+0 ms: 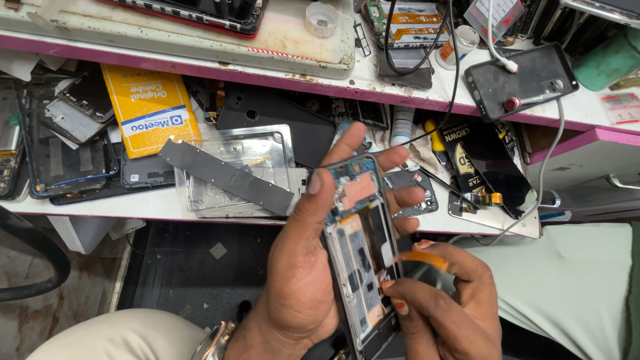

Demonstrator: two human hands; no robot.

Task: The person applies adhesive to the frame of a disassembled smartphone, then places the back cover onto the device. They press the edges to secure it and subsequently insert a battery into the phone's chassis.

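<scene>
My left hand (300,267) grips an opened phone (360,253) with its back off, showing the circuit board and inner frame. The thumb lies along its left edge and the fingers wrap behind. My right hand (443,303) sits at the phone's lower right and pinches a thin orange flex strip (427,259) that runs from the phone's right edge. Its fingertips touch the phone's frame.
A white workbench (153,205) with a pink-edged upper shelf (267,77) is crowded with phone parts: a metal tray (267,150) with a grey strip, a yellow packet (150,107), black back covers, a dark screen (493,173), a cabled phone (527,80), and a small bottle.
</scene>
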